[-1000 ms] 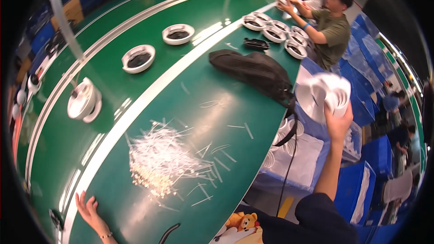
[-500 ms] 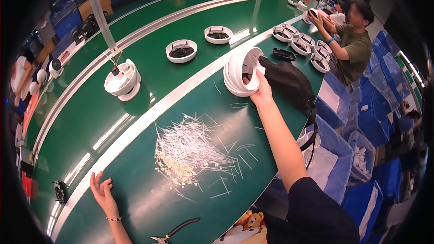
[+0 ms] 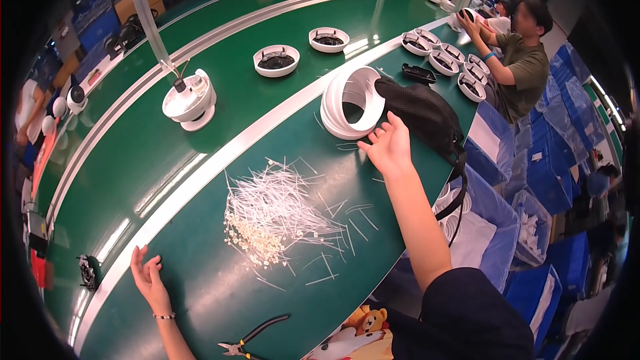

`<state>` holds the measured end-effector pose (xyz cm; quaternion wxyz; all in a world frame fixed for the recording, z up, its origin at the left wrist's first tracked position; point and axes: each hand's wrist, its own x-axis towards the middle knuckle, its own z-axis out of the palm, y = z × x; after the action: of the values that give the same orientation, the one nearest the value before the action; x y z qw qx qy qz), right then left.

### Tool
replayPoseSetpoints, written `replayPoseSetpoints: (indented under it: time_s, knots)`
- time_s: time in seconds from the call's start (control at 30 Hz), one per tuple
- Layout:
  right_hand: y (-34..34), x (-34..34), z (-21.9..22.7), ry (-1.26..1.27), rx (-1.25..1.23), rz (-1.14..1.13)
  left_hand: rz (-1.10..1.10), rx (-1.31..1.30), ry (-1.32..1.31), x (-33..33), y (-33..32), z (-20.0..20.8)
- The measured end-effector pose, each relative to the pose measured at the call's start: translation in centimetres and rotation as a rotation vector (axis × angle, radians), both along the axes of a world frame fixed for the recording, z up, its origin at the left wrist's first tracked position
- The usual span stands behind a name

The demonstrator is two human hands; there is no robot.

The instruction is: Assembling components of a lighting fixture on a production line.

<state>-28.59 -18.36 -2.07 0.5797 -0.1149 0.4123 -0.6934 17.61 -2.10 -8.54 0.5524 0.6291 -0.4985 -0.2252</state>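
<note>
A stack of white plastic rings [image 3: 332,108] lies on the green worktable beside a black mesh bag [image 3: 421,112]. Just below the stack is my right hand [image 3: 391,149], palm turned up with the fingers apart and nothing in it. At the lower left, my left hand [image 3: 151,285] hovers near the white rail, loosely open and holding nothing. Between my hands spreads a pile of white cable ties [image 3: 270,200], with their cut-off heads [image 3: 257,240] gathered at its lower side. Yellow-and-black side cutters [image 3: 252,339] rest near the table's front edge.
Beyond the white rail [image 3: 220,173], a green conveyor carries a round white housing with wires [image 3: 190,101] and white bowl-shaped parts [image 3: 275,61]. More such parts stand at the right near a co-worker [image 3: 520,60]. Blue lined bins [image 3: 490,220] stand at the right.
My right hand has let go of the white rings and drawn back toward me. The housing and bowl-shaped parts on the conveyor have shifted to the right. My left hand has barely moved.
</note>
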Motion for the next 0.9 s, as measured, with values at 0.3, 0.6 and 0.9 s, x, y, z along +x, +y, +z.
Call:
replayPoseSetpoints:
  time_s: [0.3, 0.6, 0.9]
  knots:
    - [-0.2, -2.1, -1.9, -0.182, -0.113, 0.04, 0.027, 0.076, -0.007, -0.5, -0.5, -0.2]
    - [15.1, -22.0, -2.9, 1.245, -0.327, -0.873, 0.003, 0.096, -0.16, 1.5, -0.6, -0.4]
    - [26.4, -28.7, -28.1, 1.803, 0.915, 0.176, 0.069, 0.16, -0.267, 4.5, -1.0, -2.4]
